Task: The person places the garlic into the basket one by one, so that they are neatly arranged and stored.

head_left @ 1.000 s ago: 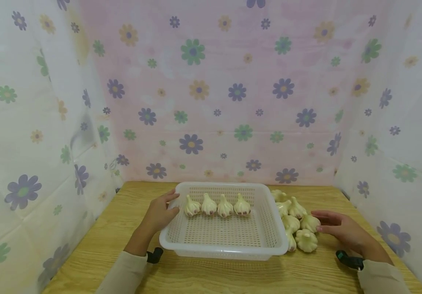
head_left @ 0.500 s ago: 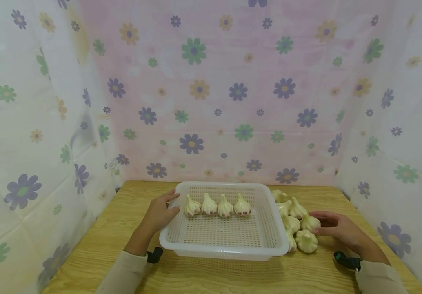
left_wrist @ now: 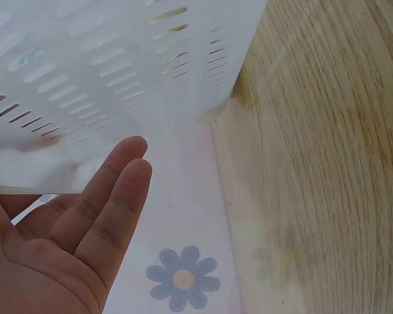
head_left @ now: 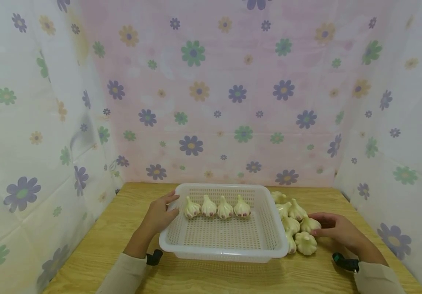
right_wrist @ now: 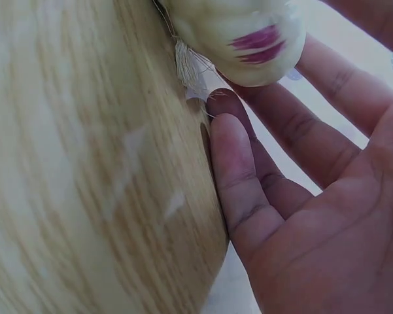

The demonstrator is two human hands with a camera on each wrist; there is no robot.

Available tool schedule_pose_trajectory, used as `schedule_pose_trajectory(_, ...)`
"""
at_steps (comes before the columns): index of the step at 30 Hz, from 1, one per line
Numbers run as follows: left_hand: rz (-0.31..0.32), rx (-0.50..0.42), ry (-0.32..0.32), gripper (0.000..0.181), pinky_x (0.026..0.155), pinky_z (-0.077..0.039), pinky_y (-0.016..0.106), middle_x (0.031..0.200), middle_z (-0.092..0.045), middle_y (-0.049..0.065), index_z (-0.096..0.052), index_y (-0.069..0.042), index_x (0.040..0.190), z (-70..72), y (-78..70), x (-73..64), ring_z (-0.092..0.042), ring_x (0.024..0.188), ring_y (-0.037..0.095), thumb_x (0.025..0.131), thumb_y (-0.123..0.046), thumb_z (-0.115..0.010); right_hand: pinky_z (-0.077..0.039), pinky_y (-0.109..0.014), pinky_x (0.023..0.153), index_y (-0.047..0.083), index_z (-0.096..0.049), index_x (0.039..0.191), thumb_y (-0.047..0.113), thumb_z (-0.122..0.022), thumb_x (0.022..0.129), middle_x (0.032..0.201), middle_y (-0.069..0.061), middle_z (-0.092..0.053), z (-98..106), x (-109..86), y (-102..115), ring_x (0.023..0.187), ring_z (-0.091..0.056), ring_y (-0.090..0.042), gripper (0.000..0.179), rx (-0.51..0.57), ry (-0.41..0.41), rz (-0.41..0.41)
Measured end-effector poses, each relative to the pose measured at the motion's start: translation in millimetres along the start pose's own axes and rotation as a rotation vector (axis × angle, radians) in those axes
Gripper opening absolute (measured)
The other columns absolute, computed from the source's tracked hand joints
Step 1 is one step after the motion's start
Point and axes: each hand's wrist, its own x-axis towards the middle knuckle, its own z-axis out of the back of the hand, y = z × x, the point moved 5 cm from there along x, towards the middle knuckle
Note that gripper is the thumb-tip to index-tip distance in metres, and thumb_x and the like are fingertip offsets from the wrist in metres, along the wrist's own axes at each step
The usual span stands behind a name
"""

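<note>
Your right hand (head_left: 337, 232), fingers part-curled, pinches a garlic bulb (head_left: 310, 225) at the pile (head_left: 291, 224)'s right edge; purple-marked end (right_wrist: 258, 44) toward your wrist, long axis unclear. Your left hand (head_left: 158, 213) grips the white basket (head_left: 229, 253); four bulbs (head_left: 208, 207) inside, necks up.

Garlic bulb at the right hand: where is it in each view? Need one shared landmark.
Head: lower right; garlic bulb sits right of the white basket, by the right hand.
Left wrist: not in it.
Right wrist: top, right of centre, cut by the frame edge.
Shared landmark: wooden table, in all three.
</note>
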Motion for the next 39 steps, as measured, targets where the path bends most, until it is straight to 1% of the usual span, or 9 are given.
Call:
schedule_pose_trajectory(3,0.011,-0.009,0.006,0.054,0.074,-0.065,0.037,0.163,-0.044,0.006,-0.061,-0.006,0.144,-0.5,0.4,-0.8,-0.072,0.113,0.037,0.092,-0.016,-0.066,-0.056,-0.048,0.097,0.009,-0.052,0.152,0.033,-0.074,0.095,0.154,-0.022,-0.051,0.1,-1.0,-0.6,0.129,-0.059,-0.033,0.065,-0.014,-0.006,-0.001)
schedule_pose_trajectory(6,0.013,-0.010,0.007,0.054,0.074,-0.065,0.038,0.163,-0.044,0.006,-0.061,-0.006,0.145,-0.4,0.3,-1.0,-0.072,0.114,0.037,0.092,-0.016,-0.066,-0.055,-0.056,0.098,0.009,-0.051,0.152,0.034,-0.074,0.096,0.155,-0.023,-0.048,1.3,-1.1,-0.8,0.132,-0.056,-0.042,0.065,-0.016,-0.010,0.002)
schedule_pose_trajectory(8,0.013,-0.008,0.005,0.054,0.074,-0.065,0.039,0.163,-0.044,0.006,-0.061,-0.006,0.145,-0.4,0.4,-1.2,-0.071,0.115,0.038,0.092,-0.017,-0.066,-0.054,-0.057,0.098,0.009,-0.051,0.152,0.034,-0.074,0.096,0.156,-0.024,-0.047,1.7,-1.2,-1.2,0.133,-0.054,-0.046,0.066,-0.007,-0.010,0.001)
schedule_pose_trajectory(12,0.015,-0.012,0.004,0.054,0.075,-0.065,0.039,0.163,-0.045,0.005,-0.061,-0.007,0.145,-0.2,1.3,-1.1,-0.071,0.116,0.037,0.092,-0.017,-0.065,-0.055,-0.057,0.098,0.009,-0.052,0.151,0.034,-0.074,0.095,0.156,-0.024,-0.047,3.5,-0.7,-0.8,0.131,-0.055,-0.047,0.065,-0.008,-0.022,0.013)
schedule_pose_trajectory(16,0.019,-0.020,0.006,0.054,0.073,-0.065,0.037,0.163,-0.044,0.005,-0.061,-0.007,0.145,-0.2,0.9,-2.1,-0.071,0.115,0.036,0.092,-0.016,-0.065,-0.056,-0.054,0.096,0.009,-0.054,0.149,0.034,-0.075,0.095,0.153,-0.023,-0.051,4.6,-0.3,-0.5,0.128,-0.059,-0.043,0.063,-0.009,-0.032,0.022)
schedule_pose_trajectory(24,0.016,-0.017,0.003,0.054,0.071,-0.065,0.036,0.163,-0.044,0.005,-0.061,-0.007,0.144,-0.3,-0.5,-2.9,-0.072,0.112,0.035,0.091,-0.016,-0.065,-0.059,-0.035,0.086,0.008,-0.054,0.149,0.033,-0.073,0.097,0.150,-0.022,-0.052,7.1,-3.9,5.0,0.118,-0.064,-0.022,0.061,-0.011,-0.055,0.035)
schedule_pose_trajectory(29,0.019,-0.020,0.008,0.054,0.072,-0.065,0.036,0.163,-0.044,0.005,-0.061,-0.008,0.145,-0.7,-0.4,-2.7,-0.072,0.114,0.036,0.091,-0.016,-0.065,-0.060,-0.035,0.085,0.008,-0.053,0.150,0.033,-0.072,0.097,0.151,-0.023,-0.051,8.7,-8.5,13.2,0.112,-0.065,-0.009,0.061,-0.018,-0.075,0.044)
schedule_pose_trajectory(32,0.021,-0.024,0.013,0.054,0.073,-0.065,0.037,0.163,-0.043,0.004,-0.061,-0.008,0.145,-1.0,-0.1,-2.4,-0.071,0.116,0.037,0.092,-0.016,-0.066,-0.060,-0.036,0.086,0.007,-0.052,0.150,0.033,-0.071,0.098,0.152,-0.023,-0.050,9.5,-9.9,17.0,0.111,-0.064,-0.005,0.062,-0.017,-0.084,0.053)
schedule_pose_trajectory(39,0.015,-0.018,0.010,0.053,0.071,-0.065,0.036,0.163,-0.043,0.003,-0.061,-0.008,0.145,-1.3,2.4,-2.2,-0.071,0.115,0.037,0.092,-0.017,-0.065,-0.060,-0.033,0.083,0.007,-0.053,0.149,0.036,-0.073,0.097,0.149,-0.021,-0.053,13.6,-7.3,21.3,0.110,-0.065,-0.007,0.063,-0.060,-0.130,0.063)
